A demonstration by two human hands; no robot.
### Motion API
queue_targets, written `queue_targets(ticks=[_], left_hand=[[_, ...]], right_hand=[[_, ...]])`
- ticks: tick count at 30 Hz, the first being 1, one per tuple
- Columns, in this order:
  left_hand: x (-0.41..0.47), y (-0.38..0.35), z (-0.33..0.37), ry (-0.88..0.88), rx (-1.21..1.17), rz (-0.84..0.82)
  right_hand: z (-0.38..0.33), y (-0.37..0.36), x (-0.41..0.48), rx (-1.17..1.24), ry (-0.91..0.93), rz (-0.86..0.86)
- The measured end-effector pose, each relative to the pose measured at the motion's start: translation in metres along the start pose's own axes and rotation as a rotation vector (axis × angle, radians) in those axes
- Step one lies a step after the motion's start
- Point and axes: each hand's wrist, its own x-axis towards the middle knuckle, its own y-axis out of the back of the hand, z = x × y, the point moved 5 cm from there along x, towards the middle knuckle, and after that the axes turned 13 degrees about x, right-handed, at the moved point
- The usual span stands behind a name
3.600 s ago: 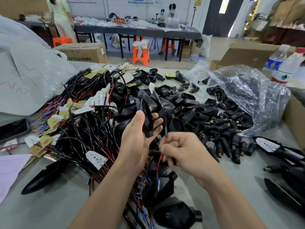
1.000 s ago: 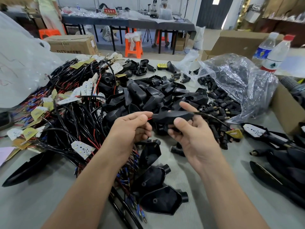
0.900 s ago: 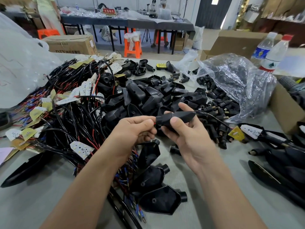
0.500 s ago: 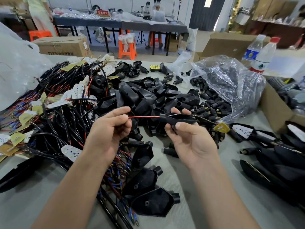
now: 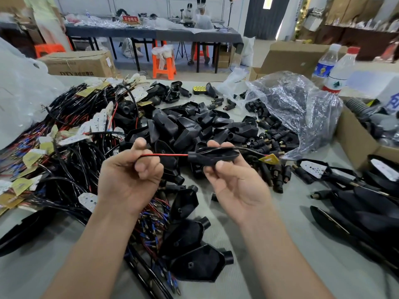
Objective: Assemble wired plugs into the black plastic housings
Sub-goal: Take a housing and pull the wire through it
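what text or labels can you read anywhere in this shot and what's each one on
"DTY", followed by characters too blurred to read: printed on the side of the cardboard box at the back left.
Red sign on the far table: white characters, too blurred to read.
Blue-label bottle: print too small to read.
Red-capped bottle: a green logo, its text unreadable.
White box at the right edge: a blue mark, cut off.

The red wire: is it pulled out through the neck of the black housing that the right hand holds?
Yes, the red wire runs from the housing neck to the left hand.
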Motion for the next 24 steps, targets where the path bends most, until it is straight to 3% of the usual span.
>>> queue_targets(ticks=[5, 6, 9, 11, 13, 19, 24], left_hand=[[-0.001, 0.003, 0.001, 0.061, -0.051, 0.004], [0.001, 0.0, -0.007, 0.108, 0.007, 0.011], [0.006, -0.011, -0.031, 0.247, 0.504, 0.146], [0.003, -0.023, -0.042, 0.216, 0.622, 0.039], [-0.003, -0.028, -0.045, 0.195, 0.623, -0.017], [0.001, -0.013, -0.032, 0.111, 0.531, 0.137], [0.001, -0.01, -0.028, 0.03, 0.631, 0.222]], right_hand=[[0.0, -0.001, -0.002, -0.078, 0.072, -0.008], [-0.002, 0.0, -0.001, -0.061, 0.087, 0.008], [-0.006, 0.001, -0.001, -0.054, 0.114, 0.011], [-0.002, -0.001, -0.002, -0.124, 0.095, -0.021], [0.004, -0.003, -0.002, -0.196, 0.059, -0.07], [0.006, -0.005, -0.004, -0.212, -0.006, -0.129], [0.001, 0.002, -0.003, -0.261, 0.01, 0.011]])
